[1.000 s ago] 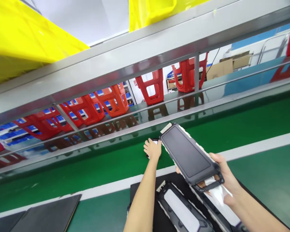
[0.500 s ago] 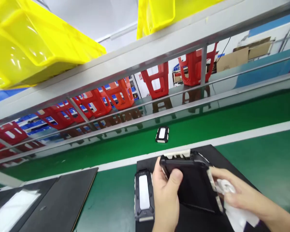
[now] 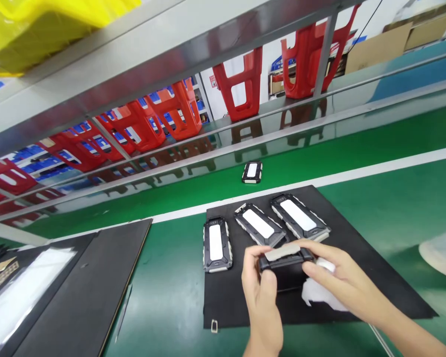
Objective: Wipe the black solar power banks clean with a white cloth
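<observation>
My left hand (image 3: 262,302) grips the near left side of a black rugged power bank (image 3: 290,277) with pale edge trim, thumb on its dark face. My right hand (image 3: 344,275) holds the other side, a crumpled white cloth (image 3: 317,293) bunched under its fingers. The power bank is tilted, its pale-trimmed end up towards me, above a black mat (image 3: 241,307). Just beyond lie a power bank with a white panel (image 3: 258,224) and a similar one (image 3: 299,215). Another power bank (image 3: 216,244) rests at the mat's left edge.
A further power bank (image 3: 251,171) sits on the bright green belt (image 3: 193,191) beyond the white strip. A small pale frame (image 3: 214,326) lies at the mat's near left corner. Black boards (image 3: 96,277) are on the left. A metal shelf rail (image 3: 163,64) crosses above, with red stools (image 3: 240,87) behind.
The view has shifted, showing more of the mat and the power banks on it. The held power bank has turned from its broad dark face to its pale-trimmed end, both hands still on it.
</observation>
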The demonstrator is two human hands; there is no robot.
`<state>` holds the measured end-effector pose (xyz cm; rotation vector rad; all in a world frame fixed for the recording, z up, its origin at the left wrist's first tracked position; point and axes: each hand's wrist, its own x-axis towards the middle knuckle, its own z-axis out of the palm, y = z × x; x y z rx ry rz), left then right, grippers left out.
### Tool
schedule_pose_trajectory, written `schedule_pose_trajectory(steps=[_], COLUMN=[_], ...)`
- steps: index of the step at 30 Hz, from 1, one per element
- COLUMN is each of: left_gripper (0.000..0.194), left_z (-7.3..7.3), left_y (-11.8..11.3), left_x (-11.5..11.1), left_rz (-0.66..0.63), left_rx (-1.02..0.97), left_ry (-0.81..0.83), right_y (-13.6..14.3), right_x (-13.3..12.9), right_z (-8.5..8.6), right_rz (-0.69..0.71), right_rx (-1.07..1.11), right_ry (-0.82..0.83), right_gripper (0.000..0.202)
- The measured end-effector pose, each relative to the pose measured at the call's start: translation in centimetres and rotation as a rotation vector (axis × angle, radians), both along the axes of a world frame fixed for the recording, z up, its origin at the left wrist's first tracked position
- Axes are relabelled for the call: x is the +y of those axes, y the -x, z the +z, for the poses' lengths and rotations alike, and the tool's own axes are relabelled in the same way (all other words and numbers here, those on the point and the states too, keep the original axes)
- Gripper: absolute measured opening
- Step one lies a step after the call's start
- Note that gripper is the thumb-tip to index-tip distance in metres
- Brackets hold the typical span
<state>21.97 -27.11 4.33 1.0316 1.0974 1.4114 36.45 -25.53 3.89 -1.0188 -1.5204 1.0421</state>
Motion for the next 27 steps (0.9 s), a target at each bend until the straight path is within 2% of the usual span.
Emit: schedule_pose_trajectory(steps=[4,9,22,27], left_gripper=[0.032,0.021,0.013,0.012], left_z=[1.6,2.0,2.3,2.5], left_y=[-0.7,-1.4,-1.5,-1.6], left_x=[0.8,1.0,0.8,0.9], left_rz=[0.043,0.076,0.071,0.084], left_rx=[0.041,0.067,0.11,0.098], left_ry=[0.067,0.067,0.069,0.1], right_y=[0.7,1.2,1.5,1.6], right_x=[-0.3,0.1,0.5,0.6], right_z=[0.9,2.0,2.7,2.9], right_rz=[-0.032,-0.089,-0.061,-0.062], right_rx=[0.115,0.036,-0.07,-0.077], right_ry=[0.073,0.153,0.218,0.228], right_gripper=[0.04,0.048,0.026,0.028])
